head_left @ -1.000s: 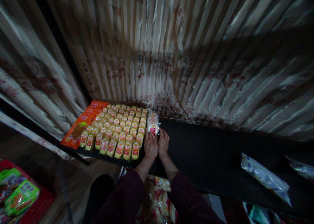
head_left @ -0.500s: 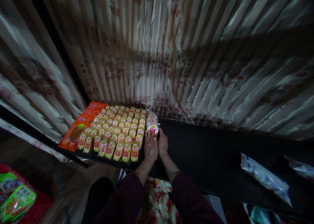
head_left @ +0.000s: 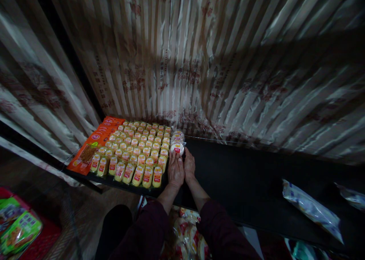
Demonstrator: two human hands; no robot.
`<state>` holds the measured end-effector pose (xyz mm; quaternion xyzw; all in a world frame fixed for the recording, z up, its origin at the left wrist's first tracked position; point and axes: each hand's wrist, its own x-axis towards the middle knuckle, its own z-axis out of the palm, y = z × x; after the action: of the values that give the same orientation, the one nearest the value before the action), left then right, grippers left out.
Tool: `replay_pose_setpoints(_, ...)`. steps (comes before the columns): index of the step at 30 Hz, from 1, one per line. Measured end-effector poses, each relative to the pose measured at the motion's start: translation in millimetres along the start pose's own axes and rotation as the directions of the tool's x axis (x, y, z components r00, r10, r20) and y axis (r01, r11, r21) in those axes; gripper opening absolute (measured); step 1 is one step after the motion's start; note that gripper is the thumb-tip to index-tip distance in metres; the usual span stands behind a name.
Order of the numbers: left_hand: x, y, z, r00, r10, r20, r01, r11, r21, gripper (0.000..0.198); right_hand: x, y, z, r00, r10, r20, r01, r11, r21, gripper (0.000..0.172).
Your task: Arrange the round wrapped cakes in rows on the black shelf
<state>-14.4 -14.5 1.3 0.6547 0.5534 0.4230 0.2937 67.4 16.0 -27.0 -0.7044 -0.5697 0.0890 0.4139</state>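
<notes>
A round white wrapped cake [head_left: 177, 148] with a red label lies at the front of a short overlapping row of similar round packs [head_left: 178, 135]. My left hand [head_left: 176, 170] grips its near edge, fingertips on the wrapper. Against its right side rests my right hand [head_left: 189, 164], fingers together and curved round the clear film. Just left of my hands stand rows of small yellow wrapped cakes [head_left: 138, 174] with red and white labels. Orange snack bags [head_left: 92, 146] overlap in a line at the far left. Everything sits on a black shelf [head_left: 228, 176].
A silvery-white bag [head_left: 312, 208] lies on the shelf at right, with another bag [head_left: 350, 195] beyond it. Striped plastic sheeting [head_left: 182, 62] hangs behind. Below the shelf are more round packs [head_left: 188, 233]. A red basket [head_left: 48, 233] holding green bags [head_left: 21, 231] stands at lower left.
Both hands stay at the front round cake, nearly still. The view has shifted slightly, so the bags on the right appear a little farther right and lower.
</notes>
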Motion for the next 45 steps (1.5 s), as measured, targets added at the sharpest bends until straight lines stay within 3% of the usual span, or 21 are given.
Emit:
replay_pose_setpoints(9, -1, -2, 1.8, 0.997, 0.057, -0.049, -0.055, 0.998, 0.028, 0.055, -3, 11, 1, 0.999, 0.022, -0.026, -0.019, 0.994, 0.112, 0.054)
replay_pose_setpoints(15, -7, 0, -1.9, 0.987, 0.126, -0.098, -0.121, 0.991, 0.053, 0.051, -16, 6, -9, 0.996, -0.011, -0.084, 0.022, 0.991, 0.135, 0.047)
replay_pose_setpoints(23, -32, 1, -14.4, 0.992, 0.123, -0.039, -0.119, 0.989, 0.085, 0.044, -45, -12, -28, 1.000, -0.027, 0.002, 0.027, 0.991, 0.131, 0.040)
replay_pose_setpoints(29, -74, 19, -41.4, 0.988, 0.149, -0.027, -0.147, 0.987, 0.066, 0.045, -87, -41, -58, 0.994, -0.111, -0.009, 0.111, 0.978, 0.175, 0.036)
replay_pose_setpoints(35, -152, 20, -64.8, 0.972, 0.234, 0.012, -0.234, 0.969, 0.073, 0.043, -166, -46, -82, 0.967, -0.248, -0.053, 0.254, 0.949, 0.186, 0.032)
replay_pose_setpoints(38, -186, 0, -67.9, 0.978, 0.188, 0.093, -0.199, 0.972, 0.125, 0.040, -207, -32, -77, 0.972, -0.233, 0.015, 0.228, 0.964, 0.138, 0.031)
replay_pose_setpoints(41, -205, -30, -71.0, 0.957, 0.118, 0.266, -0.190, 0.946, 0.262, 0.038, -238, -10, -69, 0.966, -0.153, 0.211, 0.154, 0.988, 0.013, 0.033)
replay_pose_setpoints(43, -210, -50, -75.2, 0.927, 0.047, 0.373, -0.197, 0.906, 0.374, 0.032, -252, 7, -66, 0.925, 0.002, 0.381, 0.078, 0.977, -0.196, 0.035)
replay_pose_setpoints(45, -213, -66, -80.2, 0.855, -0.004, 0.518, -0.262, 0.860, 0.439, 0.028, -262, 22, -66, 0.854, 0.151, 0.498, 0.067, 0.917, -0.392, 0.040)
